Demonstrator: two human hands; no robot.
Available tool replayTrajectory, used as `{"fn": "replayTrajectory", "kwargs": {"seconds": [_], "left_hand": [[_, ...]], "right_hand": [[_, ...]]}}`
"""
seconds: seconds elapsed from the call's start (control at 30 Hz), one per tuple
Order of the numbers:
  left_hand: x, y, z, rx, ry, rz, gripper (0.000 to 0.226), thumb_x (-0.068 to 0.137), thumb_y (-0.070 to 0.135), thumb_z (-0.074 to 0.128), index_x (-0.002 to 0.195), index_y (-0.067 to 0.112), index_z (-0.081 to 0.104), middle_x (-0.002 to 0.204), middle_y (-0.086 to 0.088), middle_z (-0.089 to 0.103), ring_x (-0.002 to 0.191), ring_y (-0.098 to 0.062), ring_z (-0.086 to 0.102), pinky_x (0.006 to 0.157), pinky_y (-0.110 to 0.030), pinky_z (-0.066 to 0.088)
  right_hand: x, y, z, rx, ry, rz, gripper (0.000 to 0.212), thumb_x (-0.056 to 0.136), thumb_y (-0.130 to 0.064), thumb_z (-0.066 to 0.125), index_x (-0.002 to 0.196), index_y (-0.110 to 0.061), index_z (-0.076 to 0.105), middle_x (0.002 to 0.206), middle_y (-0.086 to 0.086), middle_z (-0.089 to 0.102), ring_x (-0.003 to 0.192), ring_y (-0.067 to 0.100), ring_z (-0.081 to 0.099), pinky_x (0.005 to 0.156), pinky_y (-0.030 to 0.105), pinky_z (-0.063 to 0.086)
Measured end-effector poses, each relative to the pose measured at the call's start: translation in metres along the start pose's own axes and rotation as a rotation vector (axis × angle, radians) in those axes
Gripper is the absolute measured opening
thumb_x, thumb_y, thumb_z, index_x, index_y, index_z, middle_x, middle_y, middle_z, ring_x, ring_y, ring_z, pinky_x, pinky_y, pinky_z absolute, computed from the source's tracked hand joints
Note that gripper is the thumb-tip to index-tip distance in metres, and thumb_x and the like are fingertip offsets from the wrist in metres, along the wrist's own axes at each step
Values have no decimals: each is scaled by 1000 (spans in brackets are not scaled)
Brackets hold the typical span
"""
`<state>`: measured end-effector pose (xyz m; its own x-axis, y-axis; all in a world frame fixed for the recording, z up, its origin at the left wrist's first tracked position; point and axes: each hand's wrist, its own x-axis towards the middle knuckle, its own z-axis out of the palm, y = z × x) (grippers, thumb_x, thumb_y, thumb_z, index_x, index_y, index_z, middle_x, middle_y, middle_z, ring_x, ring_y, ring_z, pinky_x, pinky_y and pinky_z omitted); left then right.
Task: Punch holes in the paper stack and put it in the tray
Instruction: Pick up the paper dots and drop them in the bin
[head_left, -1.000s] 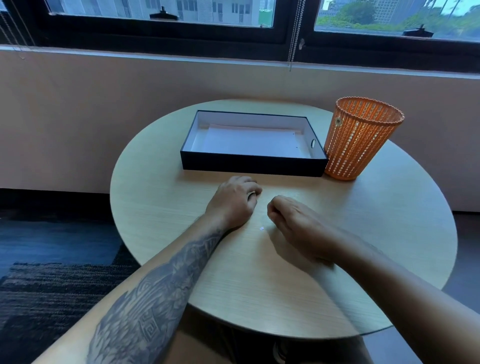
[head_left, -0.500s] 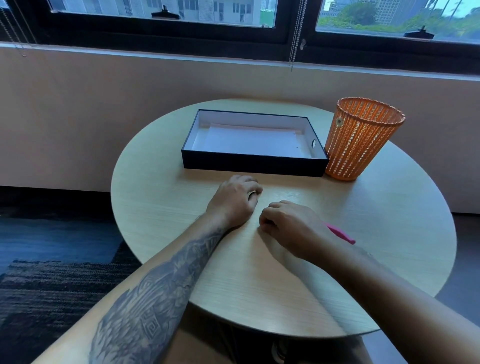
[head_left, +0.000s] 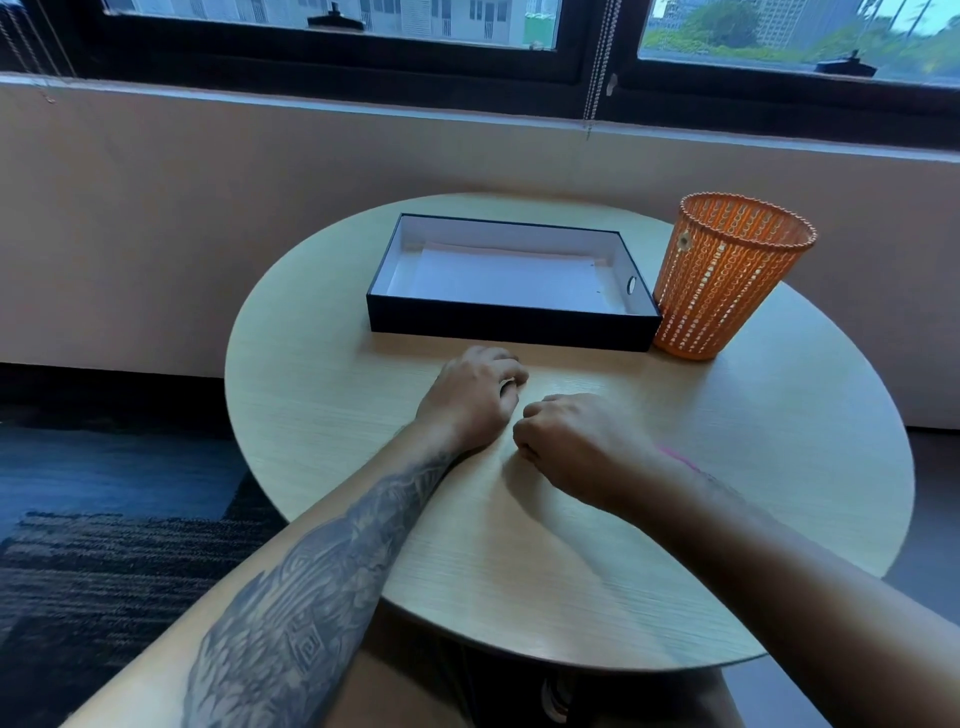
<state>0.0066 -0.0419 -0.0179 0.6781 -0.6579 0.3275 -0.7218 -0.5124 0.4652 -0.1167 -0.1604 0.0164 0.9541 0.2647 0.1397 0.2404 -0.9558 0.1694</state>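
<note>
The black tray (head_left: 511, 328) with a white inside stands at the back of the round table (head_left: 322, 415). A white paper stack (head_left: 506, 280) lies flat in it, with small holes near its right edge. My left hand (head_left: 470, 402) rests on the table in front of the tray, fingers curled under. My right hand (head_left: 576, 444) sits just right of it as a loose fist, knuckles almost touching the left hand. A thin pink thing (head_left: 681, 458) peeks out behind my right wrist. I cannot tell what it is or whether it is held.
An orange mesh basket (head_left: 727, 280) stands upright against the tray's right end. Behind the table runs a wall under a window. Dark floor and a striped rug (head_left: 104, 571) lie to the left.
My right hand slid left toward my left hand and covered a small white speck on the table. The pink thing came into view behind its wrist. The left hand stayed put.
</note>
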Motion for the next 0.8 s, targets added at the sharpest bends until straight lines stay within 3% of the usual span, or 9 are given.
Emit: {"fn": "replayTrajectory", "kwargs": {"seconds": [0.13, 0.2, 0.3, 0.4, 0.53, 0.67, 0.8], "left_hand": [[-1, 1, 0, 6, 1, 2, 25, 91, 20, 54, 107, 23, 73, 121, 8, 66, 116, -17, 54, 97, -38, 42], [-1, 1, -1, 1, 2, -4, 25, 91, 20, 54, 107, 24, 73, 122, 8, 65, 117, -16, 53, 97, -38, 41], [-1, 1, -1, -13, 3, -12, 25, 90, 20, 54, 106, 24, 74, 122, 8, 66, 118, -16, 53, 97, -37, 41], [-1, 1, -1, -13, 9, 2, 24, 90, 19, 55, 105, 23, 74, 120, 8, 66, 116, -17, 54, 96, -37, 41], [0, -1, 0, -63, 37, 16, 23, 88, 20, 56, 102, 24, 74, 113, 10, 69, 110, -16, 59, 94, -41, 48], [19, 17, -11, -208, 65, 58, 26, 87, 21, 53, 102, 25, 73, 109, 15, 69, 99, -9, 65, 85, -36, 54], [61, 52, -30, -279, 107, 129, 25, 87, 21, 55, 103, 25, 73, 107, 14, 69, 98, -10, 66, 88, -35, 53]], "right_hand": [[-3, -2, 8, -33, 26, -49, 1, 83, -10, 60, 83, -11, 60, 70, 3, 58, 60, 22, 54, 50, 37, 48], [-5, -2, 10, 28, 36, -24, 6, 88, -16, 55, 83, -12, 56, 72, 4, 56, 63, 22, 52, 54, 39, 47], [-9, 5, 8, 363, 0, 159, 17, 95, -24, 48, 79, -16, 50, 74, -2, 53, 68, 18, 46, 64, 35, 38], [-16, 22, 3, 597, 101, 315, 15, 94, -27, 48, 80, -23, 49, 74, -6, 54, 67, 13, 49, 61, 35, 42], [-24, 47, -19, 669, 201, 381, 12, 97, -21, 53, 85, -21, 53, 78, -5, 56, 69, 9, 50, 62, 29, 42], [-25, 79, -53, 688, 282, 410, 13, 99, -21, 52, 86, -21, 55, 77, -1, 58, 64, 10, 50, 58, 32, 42], [-22, 121, -84, 656, 417, 460, 14, 101, -21, 51, 88, -17, 56, 79, -3, 60, 67, 6, 56, 57, 20, 44]]}}
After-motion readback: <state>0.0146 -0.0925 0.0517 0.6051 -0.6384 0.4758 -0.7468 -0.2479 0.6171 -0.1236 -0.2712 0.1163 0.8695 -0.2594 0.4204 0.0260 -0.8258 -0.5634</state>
